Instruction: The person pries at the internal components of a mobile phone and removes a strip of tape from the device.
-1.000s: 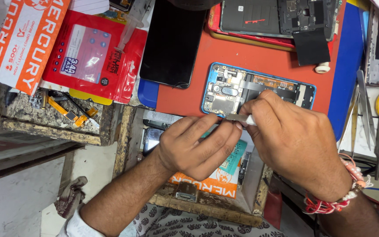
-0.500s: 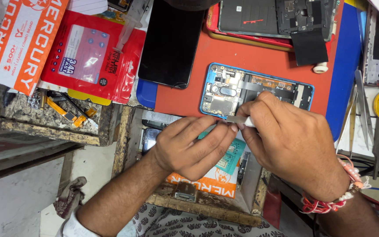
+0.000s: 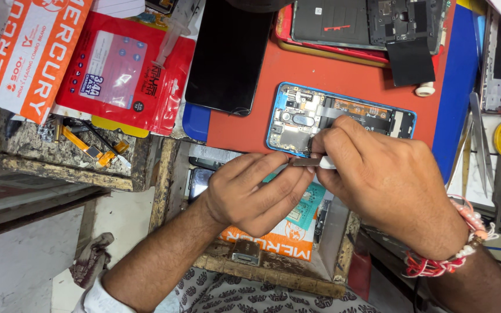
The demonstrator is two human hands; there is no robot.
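Pinched between your right hand point(image 3: 387, 182) fingertips sits a small white-handled tool with a flat metal tip point(image 3: 310, 162), and your left hand point(image 3: 254, 192) fingers close on that tip from the other side, just below the opened blue-framed phone point(image 3: 343, 120) on the red mat point(image 3: 343, 69). Your knuckles hide the phone's lower edge and where the tip ends. An orange-and-white box point(image 3: 27, 52) lies at top left, a red pouch point(image 3: 120, 75) beside it, another orange package point(image 3: 273, 243) under your wrists. Both forearms rise from below, hands meeting
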